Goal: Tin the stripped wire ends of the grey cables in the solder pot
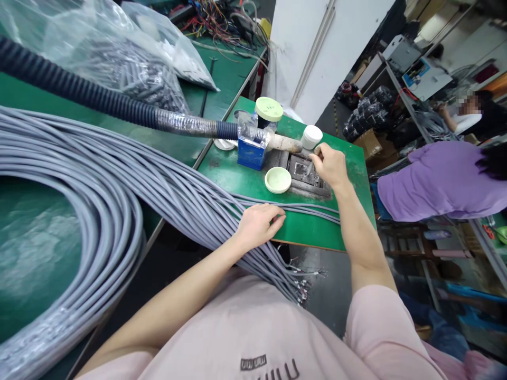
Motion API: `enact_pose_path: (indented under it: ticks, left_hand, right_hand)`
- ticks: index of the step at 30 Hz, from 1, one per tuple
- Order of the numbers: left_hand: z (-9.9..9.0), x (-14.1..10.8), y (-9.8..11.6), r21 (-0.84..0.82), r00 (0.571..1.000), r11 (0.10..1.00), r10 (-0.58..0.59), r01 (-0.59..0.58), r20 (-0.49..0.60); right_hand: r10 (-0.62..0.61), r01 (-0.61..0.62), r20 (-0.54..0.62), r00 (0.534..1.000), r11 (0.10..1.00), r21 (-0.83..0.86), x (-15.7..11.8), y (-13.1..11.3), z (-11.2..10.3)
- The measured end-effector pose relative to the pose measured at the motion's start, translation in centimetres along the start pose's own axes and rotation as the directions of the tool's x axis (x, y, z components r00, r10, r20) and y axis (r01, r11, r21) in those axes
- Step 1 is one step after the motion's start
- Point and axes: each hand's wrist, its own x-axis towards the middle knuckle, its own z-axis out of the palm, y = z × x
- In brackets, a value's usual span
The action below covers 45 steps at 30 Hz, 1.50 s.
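We see our right hand [329,166] pinching a grey cable end over the far metal tray [307,177], while our left hand [258,224] rests flat on the cable bundle [166,184] running leftward across the near desk [317,229].

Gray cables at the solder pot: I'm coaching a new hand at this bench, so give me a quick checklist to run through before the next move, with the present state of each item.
1. Right hand holds a cable end over the solder pot: ok, though its grip on the end is too small to make out.
2. Left hand rests on the gray cable bundle: ok.
3. Fume hose nozzle sits next to the pot: ok.
4. Pale green lid lies off, beside the pot: ok.
5. White jar stands clear of the right hand: not ok, it is close.
6. Stripped ends untangled: cannot tell.
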Motion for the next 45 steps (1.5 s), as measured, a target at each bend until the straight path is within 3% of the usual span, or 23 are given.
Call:
enact_pose_path:
  ticks: [6, 14, 18, 21, 23, 24, 28, 32, 36, 40, 45]
  left_hand:
    - [0.1, -0.1, 0.0, 0.002, 1.0, 1.0, -0.006, 0.006, 0.005]
    - [0.1, 0.1, -0.1, -0.017, 1.0, 1.0, -0.018, 0.018, 0.022]
    - [0.0, 0.0, 0.1, -0.027, 0.999, 0.999, -0.035, 0.036, 0.022]
    - [0.0, 0.0, 0.4, -0.04, 1.0, 0.999, -0.015, 0.016, 0.016]
    - [0.0, 0.1, 0.5, -0.047, 1.0, 0.999, -0.007, 0.008, 0.012]
    - [0.1, 0.1, 0.5, -0.05, 1.0, 0.999, -0.005, 0.005, 0.005]
    - [0.2, 0.3, 0.5, -0.047, 1.0, 0.999, -0.012, 0.011, -0.02]
    - [0.4, 0.3, 0.4, -0.034, 0.999, 0.999, -0.027, 0.026, -0.03]
    - [0.4, 0.5, 0.3, -0.023, 0.999, 1.0, -0.016, 0.015, -0.033]
    - [0.2, 0.4, 0.3, -0.009, 1.0, 1.0, -0.021, 0.021, -0.016]
    - [0.5, -0.1, -0.3, -0.025, 0.998, 0.998, -0.055, 0.054, -0.029]
  right_hand:
    - [-0.003, 0.003, 0.028, 1.0, 1.0, -0.028, 0.0, 0.1, 0.7]
    - [0.039, -0.038, 0.001, 0.999, 0.998, -0.05, -0.2, 0.6, -0.8]
    - [0.06, -0.061, -0.045, 0.997, 0.998, -0.012, -0.1, 2.0, -1.2]
    - [0.124, -0.124, 0.005, 0.992, 0.991, 0.052, 0.0, 4.1, -1.2]
    - [0.248, -0.263, 0.103, 0.963, 0.945, 0.192, 0.5, 6.1, -0.8]
    - [0.322, -0.367, 0.192, 0.927, 0.885, 0.288, 0.8, 7.1, -0.6]
    - [0.356, -0.466, 0.324, 0.876, 0.797, 0.384, 2.0, 10.1, 1.0]
    - [0.41, -0.553, 0.384, 0.827, 0.711, 0.434, 2.5, 11.0, 2.9]
    - [0.448, -0.579, 0.369, 0.814, 0.67, 0.464, 2.5, 10.6, 3.8]
    - [0.462, -0.554, 0.308, 0.832, 0.656, 0.512, 0.7, 9.9, 2.5]
    - [0.448, -0.503, 0.256, 0.856, 0.614, 0.608, -5.7, 8.3, -1.3]
